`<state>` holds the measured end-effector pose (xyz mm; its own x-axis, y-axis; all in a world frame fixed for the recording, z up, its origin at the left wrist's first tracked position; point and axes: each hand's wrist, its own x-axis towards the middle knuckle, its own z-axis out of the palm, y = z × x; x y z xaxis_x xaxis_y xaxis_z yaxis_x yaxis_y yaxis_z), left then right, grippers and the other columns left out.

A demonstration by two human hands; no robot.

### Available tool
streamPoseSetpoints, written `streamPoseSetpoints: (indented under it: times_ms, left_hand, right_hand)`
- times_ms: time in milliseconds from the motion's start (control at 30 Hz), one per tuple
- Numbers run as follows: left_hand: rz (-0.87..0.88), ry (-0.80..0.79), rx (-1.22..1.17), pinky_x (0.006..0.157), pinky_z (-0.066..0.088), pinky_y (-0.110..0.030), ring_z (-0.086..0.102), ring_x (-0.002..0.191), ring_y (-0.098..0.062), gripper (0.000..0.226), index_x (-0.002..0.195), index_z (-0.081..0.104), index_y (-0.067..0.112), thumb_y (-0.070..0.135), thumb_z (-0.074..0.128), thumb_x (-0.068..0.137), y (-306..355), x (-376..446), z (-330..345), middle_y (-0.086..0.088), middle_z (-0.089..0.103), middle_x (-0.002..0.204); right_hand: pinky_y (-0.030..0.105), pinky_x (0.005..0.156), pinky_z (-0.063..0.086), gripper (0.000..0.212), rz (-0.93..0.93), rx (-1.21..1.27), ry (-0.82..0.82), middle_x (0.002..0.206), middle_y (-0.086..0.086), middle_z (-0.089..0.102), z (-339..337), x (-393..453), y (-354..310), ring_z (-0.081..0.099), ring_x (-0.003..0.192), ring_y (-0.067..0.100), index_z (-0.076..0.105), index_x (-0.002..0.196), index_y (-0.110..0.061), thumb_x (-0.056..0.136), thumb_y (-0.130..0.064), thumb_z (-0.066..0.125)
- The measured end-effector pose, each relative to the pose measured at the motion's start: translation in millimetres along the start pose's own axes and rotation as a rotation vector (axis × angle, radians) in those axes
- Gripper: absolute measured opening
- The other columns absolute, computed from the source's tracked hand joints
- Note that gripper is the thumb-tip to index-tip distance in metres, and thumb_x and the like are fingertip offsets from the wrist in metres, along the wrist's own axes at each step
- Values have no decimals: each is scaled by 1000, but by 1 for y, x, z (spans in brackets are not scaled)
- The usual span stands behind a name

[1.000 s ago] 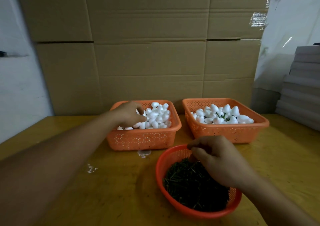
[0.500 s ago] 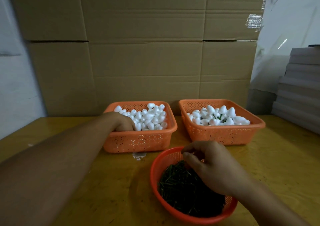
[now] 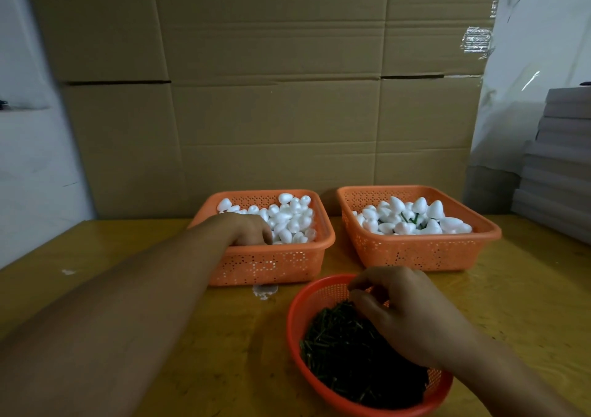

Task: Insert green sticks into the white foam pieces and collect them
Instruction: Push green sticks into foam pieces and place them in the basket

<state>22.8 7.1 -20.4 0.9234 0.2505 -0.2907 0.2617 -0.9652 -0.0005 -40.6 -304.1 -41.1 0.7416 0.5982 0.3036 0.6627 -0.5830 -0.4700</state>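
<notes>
Green sticks (image 3: 348,352) are heaped in a round red basket (image 3: 295,327) at the near edge of the worktop (image 3: 96,256). The right hand (image 3: 406,314) is held over the far side of that heap, knuckles up, with the fingers (image 3: 361,298) curled and drawn together above the sticks; whether a stick is pinched between them cannot be told. White foam pieces (image 3: 287,218) are piled in the left orange basket (image 3: 271,266), just behind the round one. The left hand (image 3: 246,228) is reached over the near rim into this pile, its fingertips sunk among the pieces and hidden, so its hold cannot be told either. A second orange basket (image 3: 415,253) stands to the right of the first, apart from it by a narrow gap, and is filled with more foam pieces (image 3: 412,215), among which a few green stems can be seen. A small white scrap (image 3: 263,291) lies on the worktop in front of the left basket, and another (image 3: 68,271) farther left. Cardboard boxes (image 3: 271,97) are stacked as a wall behind the baskets, and grey slabs (image 3: 556,167) are piled at the right edge.
</notes>
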Motion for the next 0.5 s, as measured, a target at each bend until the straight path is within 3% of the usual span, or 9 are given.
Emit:
streamPoseSetpoints:
  times_ms: [67,200,267,367,500]
  left_hand:
    - [-1,23,24,97,33,-39,39,115,-17,35,119,66,48,46,68,84,4,4,1,11,45,132]
    - [-14,85,28,107,34,-40,41,124,-18,30,114,69,47,48,69,83,10,6,2,12,47,121]
    - [-15,99,2,102,41,-38,44,116,-16,32,116,70,38,43,69,85,11,4,0,11,48,117]
    - [7,112,-144,93,53,-36,60,102,-14,28,114,72,21,26,73,86,9,2,-4,3,67,116]
    - [108,317,-489,74,55,-31,66,81,-11,20,92,74,22,18,85,77,5,-8,-8,4,71,90]
  right_hand:
    - [36,80,56,20,0,-18,-7,93,-7,76,-1,0,0,69,85,8,73,109,-28,96,-35,60]
    - [36,80,56,19,4,-38,-18,92,-5,75,-3,0,0,69,83,9,73,108,-29,97,-34,60]
    - [36,78,55,17,7,-48,-21,88,-5,75,-3,0,0,69,80,10,73,106,-29,96,-32,60]
    - [36,77,54,16,5,-63,-3,85,-7,75,-5,0,1,68,78,9,73,104,-29,95,-31,61]
    - [37,75,56,15,-4,-59,-18,84,-5,75,-5,-1,-1,69,77,10,73,103,-30,95,-32,61]
